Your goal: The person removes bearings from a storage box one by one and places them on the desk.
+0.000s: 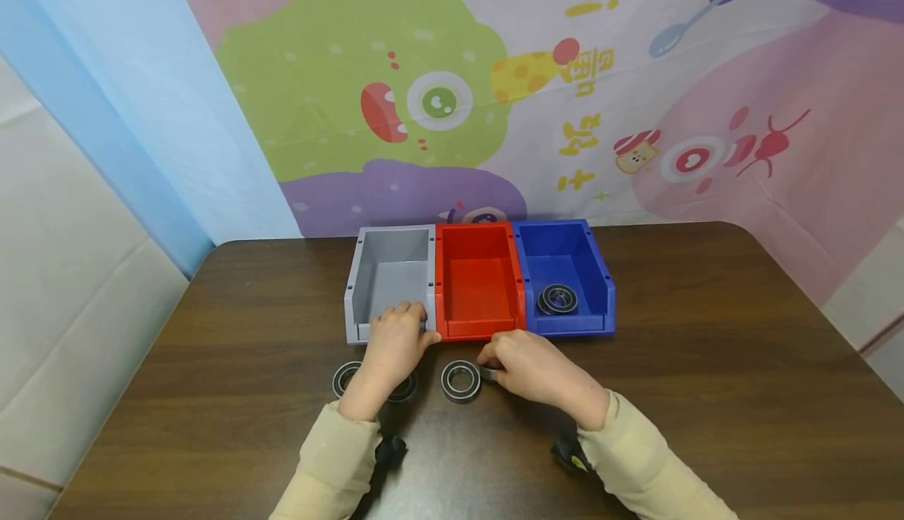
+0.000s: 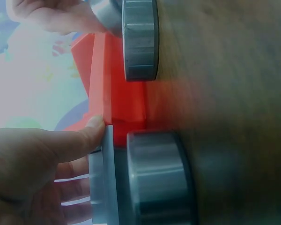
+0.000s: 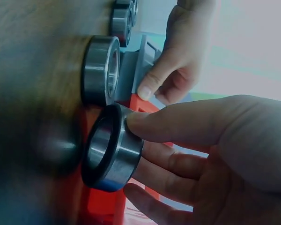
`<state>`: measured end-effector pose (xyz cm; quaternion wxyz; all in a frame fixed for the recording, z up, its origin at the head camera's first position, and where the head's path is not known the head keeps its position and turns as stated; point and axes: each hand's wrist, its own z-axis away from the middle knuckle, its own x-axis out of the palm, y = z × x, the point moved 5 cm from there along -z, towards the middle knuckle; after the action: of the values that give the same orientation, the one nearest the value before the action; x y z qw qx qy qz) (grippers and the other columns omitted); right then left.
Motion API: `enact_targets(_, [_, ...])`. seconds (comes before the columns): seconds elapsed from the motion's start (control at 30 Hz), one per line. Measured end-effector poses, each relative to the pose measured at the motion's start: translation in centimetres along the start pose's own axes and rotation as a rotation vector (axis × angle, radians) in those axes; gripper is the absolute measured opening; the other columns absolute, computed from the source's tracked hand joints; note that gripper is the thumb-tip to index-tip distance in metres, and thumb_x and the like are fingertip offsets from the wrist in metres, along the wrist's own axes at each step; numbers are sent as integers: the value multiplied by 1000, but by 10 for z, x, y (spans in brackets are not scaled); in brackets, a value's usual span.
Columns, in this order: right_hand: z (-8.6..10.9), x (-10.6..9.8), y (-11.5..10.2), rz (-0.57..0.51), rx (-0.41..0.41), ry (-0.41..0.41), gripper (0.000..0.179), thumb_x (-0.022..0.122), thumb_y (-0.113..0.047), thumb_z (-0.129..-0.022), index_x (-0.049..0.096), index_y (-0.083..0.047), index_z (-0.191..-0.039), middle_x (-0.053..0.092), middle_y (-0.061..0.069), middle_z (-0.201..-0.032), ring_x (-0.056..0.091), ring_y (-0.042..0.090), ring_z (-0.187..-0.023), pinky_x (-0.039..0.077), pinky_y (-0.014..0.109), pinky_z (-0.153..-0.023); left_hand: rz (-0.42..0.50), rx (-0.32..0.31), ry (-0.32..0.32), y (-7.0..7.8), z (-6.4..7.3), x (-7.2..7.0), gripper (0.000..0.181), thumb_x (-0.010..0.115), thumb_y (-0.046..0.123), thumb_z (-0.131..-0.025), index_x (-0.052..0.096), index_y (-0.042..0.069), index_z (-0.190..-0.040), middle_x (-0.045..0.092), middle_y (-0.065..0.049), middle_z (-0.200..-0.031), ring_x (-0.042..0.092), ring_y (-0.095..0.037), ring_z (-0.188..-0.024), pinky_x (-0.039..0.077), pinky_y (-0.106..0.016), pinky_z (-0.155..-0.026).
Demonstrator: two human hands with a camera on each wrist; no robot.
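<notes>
My left hand (image 1: 397,341) grips the front edge of the grey bin (image 1: 391,241), thumb in front near the seam with the red bin (image 1: 480,332). In front of the red bin, my right hand (image 1: 530,365) pinches a ball bearing (image 3: 114,150) between thumb and fingers, tilted in the right wrist view. Just left of it, another bearing (image 1: 461,381) lies flat on the table. Two more bearings, a left one (image 1: 340,380) and a right one (image 1: 406,390), are partly hidden under my left wrist.
The blue bin (image 1: 609,300), joined to the red one's right side, has at least one bearing (image 1: 558,299) near its front; whether two are stacked is hard to tell. All three bins stand at the back of the brown wooden table (image 1: 212,394), before a cartoon-printed cloth (image 1: 282,96).
</notes>
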<state>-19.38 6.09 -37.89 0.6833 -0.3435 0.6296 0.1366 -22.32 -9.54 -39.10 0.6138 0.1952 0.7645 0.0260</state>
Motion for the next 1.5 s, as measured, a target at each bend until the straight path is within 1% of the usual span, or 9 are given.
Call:
enact_targets(0.13, [0,5,2,-36,17,-11,18,65,-1,-71,69,-11,-86,58,-5,-68,51,10,-64,42,25,-59,-1,-2,-5,0,0,0,31,73,31,-74,57,6,-84,57,-7,-76,55,-27,-72,40,-41,-65])
enact_targets(0.23, [0,8,4,-68,31,-29,22,65,1,-69,67,-11,-87,53,-4,-65,46,9,-61,38,23,-56,-2,-3,-6,0,0,0,31,73,31,-74,57,6,-85,57,-7,-76,55,-27,-72,40,-41,-65])
enact_targets(0.4, [1,14,6,-91,40,-49,27,69,2,-68,63,-10,-91,52,-4,-66,46,9,-60,38,23,-56,0,-5,-12,0,0,0,31,73,31,-74,58,6,-85,57,-6,-76,55,-27,-72,40,-40,-65])
enact_targets(0.6, [1,18,6,-86,26,-46,29,70,4,-67,60,-10,-90,49,-5,-65,45,10,-60,39,22,-56,1,-4,-14,0,-1,1,31,73,31,-74,58,6,-86,57,-6,-76,55,-27,-72,40,-40,-65])
enact_targets(0.9, [2,18,6,-91,7,-54,29,71,3,-67,60,-10,-91,54,-2,-70,48,10,-63,42,24,-59,4,-8,-19,0,-1,2,31,72,31,-75,58,6,-86,57,-6,-77,55,-27,-73,40,-40,-65])
enact_targets(1.07, [4,10,9,-116,6,-69,23,71,-2,-71,63,-11,-91,61,-1,-80,54,11,-72,47,28,-69,4,-11,-22,-1,-1,2,31,72,31,-75,58,6,-86,57,-7,-78,55,-27,-74,40,-41,-67])
enact_targets(1.2, [7,-1,17,-128,22,-61,17,66,-2,-76,65,-10,-91,63,-1,-81,55,12,-72,47,28,-69,5,-12,-26,-1,-1,1,31,72,32,-75,57,7,-86,57,-6,-78,55,-27,-73,40,-41,-67])
enact_targets(1.37, [12,-19,35,-71,67,-57,10,63,-4,-78,67,-11,-85,63,-4,-76,53,11,-68,45,26,-64,4,-12,-25,-1,-1,1,30,72,32,-75,56,8,-84,55,-5,-76,54,-26,-72,39,-40,-67])
enact_targets(1.5, [15,-35,56,-45,122,-42,9,61,-5,-80,67,-11,-83,64,-2,-78,54,13,-70,46,31,-66,7,-13,-24,-1,-1,1,30,72,32,-75,56,7,-84,55,-5,-76,54,-26,-73,39,-41,-67])
